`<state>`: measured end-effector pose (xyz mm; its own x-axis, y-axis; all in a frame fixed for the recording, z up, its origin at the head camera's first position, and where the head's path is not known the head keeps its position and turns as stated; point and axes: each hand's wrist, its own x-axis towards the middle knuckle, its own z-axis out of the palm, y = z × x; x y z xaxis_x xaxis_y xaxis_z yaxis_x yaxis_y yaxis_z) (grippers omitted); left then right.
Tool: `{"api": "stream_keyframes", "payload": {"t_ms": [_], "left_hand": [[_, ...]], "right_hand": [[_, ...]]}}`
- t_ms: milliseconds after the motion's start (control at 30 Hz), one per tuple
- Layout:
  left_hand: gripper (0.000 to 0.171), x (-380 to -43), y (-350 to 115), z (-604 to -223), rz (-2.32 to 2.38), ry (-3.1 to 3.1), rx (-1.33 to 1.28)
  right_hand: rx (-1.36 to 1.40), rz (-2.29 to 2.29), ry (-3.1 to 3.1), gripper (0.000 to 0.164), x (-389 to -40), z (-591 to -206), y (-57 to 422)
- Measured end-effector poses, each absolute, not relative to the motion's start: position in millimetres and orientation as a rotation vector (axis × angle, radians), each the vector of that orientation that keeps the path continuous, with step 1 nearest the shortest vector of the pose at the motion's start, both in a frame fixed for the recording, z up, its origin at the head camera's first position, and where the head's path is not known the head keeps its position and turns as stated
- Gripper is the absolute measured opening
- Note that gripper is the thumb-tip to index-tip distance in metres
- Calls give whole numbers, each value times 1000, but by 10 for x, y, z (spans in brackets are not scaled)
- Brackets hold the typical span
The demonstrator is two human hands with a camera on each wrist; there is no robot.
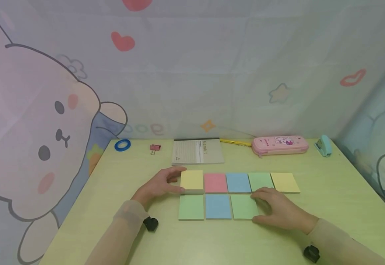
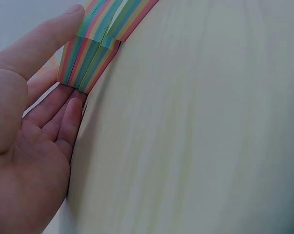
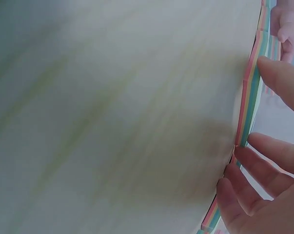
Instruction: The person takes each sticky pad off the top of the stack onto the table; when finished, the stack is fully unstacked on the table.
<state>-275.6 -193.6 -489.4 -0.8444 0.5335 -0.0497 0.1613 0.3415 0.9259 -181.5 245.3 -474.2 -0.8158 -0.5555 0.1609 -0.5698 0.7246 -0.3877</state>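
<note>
Square sticky-note pads lie in two rows on the table. My left hand (image 1: 160,184) holds the yellow pad (image 1: 191,180) at the left end of the back row, thumb at its near corner and index finger at its far one. In the left wrist view, the thumb (image 2: 44,41) rests against a pad's striped side (image 2: 83,63). My right hand (image 1: 280,209) holds the green pad (image 1: 244,207) at the right end of the front row, thumb and fingers on its right corners. In the right wrist view, the fingertips (image 3: 258,140) touch striped pad sides (image 3: 249,97).
Pink (image 1: 216,183), blue (image 1: 238,182), green (image 1: 260,180) and yellow (image 1: 285,182) pads continue the back row. Farther back lie blue tape (image 1: 122,145), a binder clip (image 1: 155,148), a notebook (image 1: 197,151), a yellow pencil (image 1: 235,142), a pink pencil case (image 1: 280,145) and a stapler (image 1: 325,146).
</note>
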Motion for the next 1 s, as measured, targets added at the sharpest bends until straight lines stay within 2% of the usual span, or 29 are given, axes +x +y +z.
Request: {"api": "stream_keyframes", "payload": {"t_ms": [833,1000], "left_hand": [[78,-2779,-1958,-4925,1493,2276,622],[79,-2770,-1951,-4923,1510,2260,648]], "right_hand": [[939,671,-2887,63,-1815,-4739,2422],[917,791,-2906,60,-1848,-4677,2427]]}}
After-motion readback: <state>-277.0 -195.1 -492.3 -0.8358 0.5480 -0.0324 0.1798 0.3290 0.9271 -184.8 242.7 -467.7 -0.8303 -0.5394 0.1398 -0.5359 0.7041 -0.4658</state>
